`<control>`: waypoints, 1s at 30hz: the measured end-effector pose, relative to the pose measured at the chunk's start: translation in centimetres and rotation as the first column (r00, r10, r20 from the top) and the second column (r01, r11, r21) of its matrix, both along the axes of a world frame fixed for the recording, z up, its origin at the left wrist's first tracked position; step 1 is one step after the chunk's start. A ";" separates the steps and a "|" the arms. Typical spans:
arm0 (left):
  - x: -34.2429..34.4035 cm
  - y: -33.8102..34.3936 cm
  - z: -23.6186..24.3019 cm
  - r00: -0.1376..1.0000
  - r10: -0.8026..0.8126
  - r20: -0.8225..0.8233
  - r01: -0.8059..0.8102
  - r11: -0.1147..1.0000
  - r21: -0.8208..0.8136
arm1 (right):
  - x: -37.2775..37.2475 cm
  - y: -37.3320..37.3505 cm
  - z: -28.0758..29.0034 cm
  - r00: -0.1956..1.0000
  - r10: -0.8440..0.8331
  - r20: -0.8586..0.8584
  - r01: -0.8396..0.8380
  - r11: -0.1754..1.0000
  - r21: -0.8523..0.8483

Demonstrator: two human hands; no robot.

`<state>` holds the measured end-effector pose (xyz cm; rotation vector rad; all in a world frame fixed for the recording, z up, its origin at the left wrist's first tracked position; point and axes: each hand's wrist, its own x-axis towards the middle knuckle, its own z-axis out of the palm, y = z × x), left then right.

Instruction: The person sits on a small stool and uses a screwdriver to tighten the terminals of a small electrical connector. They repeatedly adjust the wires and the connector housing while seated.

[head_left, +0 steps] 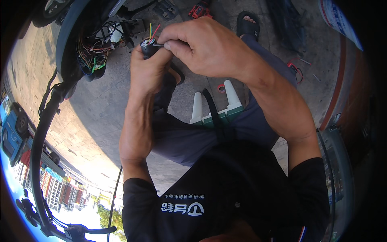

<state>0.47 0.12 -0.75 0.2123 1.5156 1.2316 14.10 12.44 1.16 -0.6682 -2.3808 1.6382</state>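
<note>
My left hand [148,74] is wrapped round a short black cylindrical part [148,50], its open end up. Thin wires [152,33], red, yellow and green, stick up out of that end. Close against it, my right hand [207,48] pinches a thin metal piece [159,45] between thumb and fingers. That piece reaches to the rim of the black part; its far end is too small to tell what it is. Just left of my hands hangs a loose bundle of coloured wires [94,54] with connectors.
The black frame of a two-wheeled vehicle [37,161] curves along the left. A red tool [199,11] lies on the paving ahead. Between my legs are a green and white stool [231,115] and a red tape roll [221,88]. A red device with leads [297,69] lies at right.
</note>
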 end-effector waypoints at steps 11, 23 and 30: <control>1.2 0.0 0.2 0.988 -0.020 -0.153 0.019 1.000 -0.005 | 0.2 -0.8 0.2 0.994 -0.105 0.005 0.104 0.978 -0.183; 2.2 -0.1 -0.7 0.901 -0.023 -0.433 0.037 0.999 0.022 | 0.3 -2.2 -0.9 0.986 -0.161 -0.033 0.156 0.981 -0.114; 1.1 -0.3 -1.4 0.979 0.076 -0.188 -0.076 0.997 0.007 | -0.6 -1.9 -1.2 0.976 -0.189 -0.111 0.190 0.982 -0.001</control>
